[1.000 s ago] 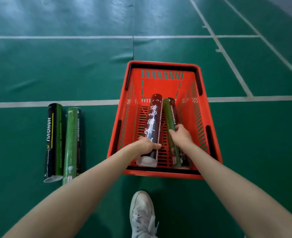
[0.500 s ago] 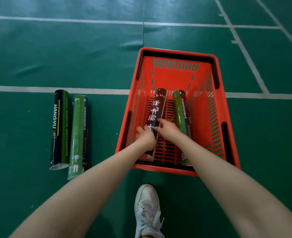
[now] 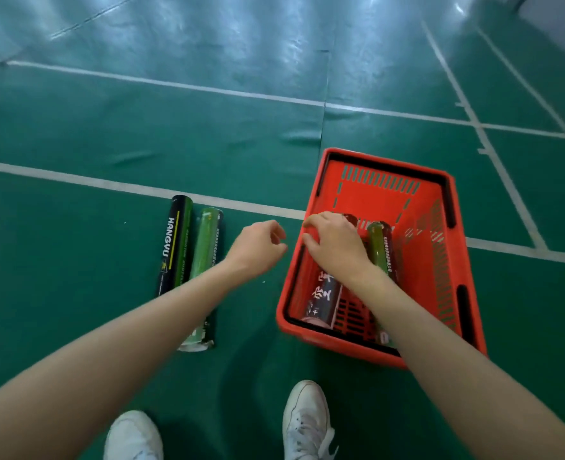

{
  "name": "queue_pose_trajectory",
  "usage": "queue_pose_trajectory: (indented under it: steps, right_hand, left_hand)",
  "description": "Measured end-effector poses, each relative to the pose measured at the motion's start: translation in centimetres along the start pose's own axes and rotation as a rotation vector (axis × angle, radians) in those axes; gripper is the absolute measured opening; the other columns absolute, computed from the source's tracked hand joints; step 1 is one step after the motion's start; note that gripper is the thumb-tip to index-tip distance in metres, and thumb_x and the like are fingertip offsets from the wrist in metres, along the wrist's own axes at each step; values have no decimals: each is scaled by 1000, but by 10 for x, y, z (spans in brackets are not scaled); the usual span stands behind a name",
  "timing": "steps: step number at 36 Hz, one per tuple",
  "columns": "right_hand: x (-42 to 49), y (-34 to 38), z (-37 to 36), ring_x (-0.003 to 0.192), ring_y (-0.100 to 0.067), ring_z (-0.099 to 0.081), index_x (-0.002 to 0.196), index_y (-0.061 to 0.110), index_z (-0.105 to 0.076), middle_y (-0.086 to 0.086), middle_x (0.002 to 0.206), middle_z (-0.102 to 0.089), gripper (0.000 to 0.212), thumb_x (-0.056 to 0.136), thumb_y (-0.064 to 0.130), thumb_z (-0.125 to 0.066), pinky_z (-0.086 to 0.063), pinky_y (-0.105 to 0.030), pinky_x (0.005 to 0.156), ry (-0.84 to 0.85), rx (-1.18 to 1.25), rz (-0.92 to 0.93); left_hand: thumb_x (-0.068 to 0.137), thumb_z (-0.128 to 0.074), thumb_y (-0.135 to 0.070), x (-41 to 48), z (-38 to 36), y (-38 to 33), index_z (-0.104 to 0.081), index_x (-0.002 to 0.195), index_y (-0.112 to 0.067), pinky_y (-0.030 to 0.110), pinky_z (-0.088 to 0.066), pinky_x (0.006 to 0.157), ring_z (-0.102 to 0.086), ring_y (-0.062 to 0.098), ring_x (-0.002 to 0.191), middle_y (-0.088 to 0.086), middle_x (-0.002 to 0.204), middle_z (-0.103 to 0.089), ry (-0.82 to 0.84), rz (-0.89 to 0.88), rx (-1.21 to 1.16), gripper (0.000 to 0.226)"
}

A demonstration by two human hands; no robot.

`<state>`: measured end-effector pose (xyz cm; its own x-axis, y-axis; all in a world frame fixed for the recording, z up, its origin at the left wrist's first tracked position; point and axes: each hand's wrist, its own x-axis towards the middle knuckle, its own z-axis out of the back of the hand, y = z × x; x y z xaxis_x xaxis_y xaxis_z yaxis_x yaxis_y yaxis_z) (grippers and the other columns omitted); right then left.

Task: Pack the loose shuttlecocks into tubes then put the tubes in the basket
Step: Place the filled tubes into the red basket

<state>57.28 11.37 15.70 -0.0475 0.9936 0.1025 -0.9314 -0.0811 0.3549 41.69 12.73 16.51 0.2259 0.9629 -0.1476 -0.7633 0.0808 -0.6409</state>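
Maroon tube (image 3: 322, 295), olive tube (image 3: 378, 247) in the red basket (image 3: 387, 207); black tube (image 3: 175, 240), green tube (image 3: 204, 247) on the floor (image 3: 75, 260), centre left.
Left hand (image 3: 258, 247), right hand (image 3: 334, 249): grips loose, empty; the right one hides the maroon tube's far end.

Both arms stretch forward. The left hand (image 3: 258, 247) hangs just outside the basket's (image 3: 336, 347) left rim, fingers loosely curled and empty. The right hand (image 3: 336, 249) hovers over its left side, palm down, fingers bent.
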Motion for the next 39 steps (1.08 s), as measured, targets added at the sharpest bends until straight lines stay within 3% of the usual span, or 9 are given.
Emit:
queue_pose_trajectory:
  steps: [10, 14, 19, 23, 25, 28, 33, 36, 39]
  right_hand:
    - [20, 115, -72, 122, -23, -47, 130, 15, -53, -4, 129, -56, 34, 98, 26, -48, -35, -34, 101, 295, 90, 227]
    - [30, 136, -135, 116, -26, -52, 138, 13, -41, -9, 131, -52, 45, 97, 28, -52, -47, -41, 93, 551, 184, 69]
    - [34, 137, -198, 70, -14, -51, 146, 5, -26, -13, 127, -54, 64, 97, 40, -50, -40, -28, 55, 811, 220, -258]
    - [32, 139, -236, 119, -28, -53, 153, 8, 1, -14, 151, -36, 88, 95, 46, -53, -48, -36, 87, 894, 282, -392]
    - [29, 140, -248, 131, -31, -44, 152, 9, 12, -14, 156, -26, 97, 93, 48, -56, -44, -38, 100, 922, 326, -447]
    - [24, 139, -264, 129, -32, -44, 150, 13, 18, -15, 155, -26, 102, 91, 48, -58, -45, -39, 98, 930, 372, -487]
    - [15, 140, -279, 120, -31, -52, 148, 18, 26, -15, 150, -36, 105, 91, 41, -59, -51, -41, 92, 923, 555, -589]
    - [10, 142, -281, 115, -28, -55, 150, 19, 22, -15, 142, -44, 97, 93, 33, -55, -49, -38, 91, 859, 617, -644]
    - [10, 141, -278, 121, -32, -47, 152, 18, 8, -14, 150, -33, 90, 89, 33, -55, -40, -37, 85, 775, 653, -701]
  left_hand:
    - [81, -58, -15, -10, 51, 179, -60, 112, -15, 39, -50, 86, -56, 28, 101, 12, 116, -56, -57, 464, 116, 30]
    - [83, -59, -17, -18, 40, 245, -47, 128, -11, 41, -43, 97, -45, 36, 117, 19, 130, -43, 16, 686, 131, 47]
    - [89, -60, -35, -20, 17, 293, -38, 137, -5, 40, -40, 101, -45, 37, 122, 22, 137, -41, 70, 772, 42, 61]
    - [92, -54, -45, -12, -2, 318, -29, 143, -3, 41, -36, 105, -40, 35, 130, 20, 145, -37, 73, 765, -84, 70]
    - [91, -55, -48, -7, -10, 323, -26, 145, -4, 40, -39, 104, -43, 33, 128, 18, 146, -37, 85, 791, -182, 76]
    - [85, -64, -49, -4, -25, 331, -31, 140, -6, 37, -49, 86, -58, 25, 105, 13, 136, -47, 83, 838, -327, 78]
    - [65, -73, -62, -6, -38, 346, -38, 136, -6, 48, -48, 95, -54, 32, 117, 13, 132, -53, 29, 873, -372, 96]
    - [66, -76, -56, -6, -36, 343, -40, 133, -4, 46, -49, 94, -55, 32, 113, 13, 128, -54, -5, 882, -386, 92]
    - [69, -76, -50, -4, -28, 329, -44, 124, -4, 41, -54, 83, -62, 27, 99, 10, 119, -56, -23, 864, -463, 79]
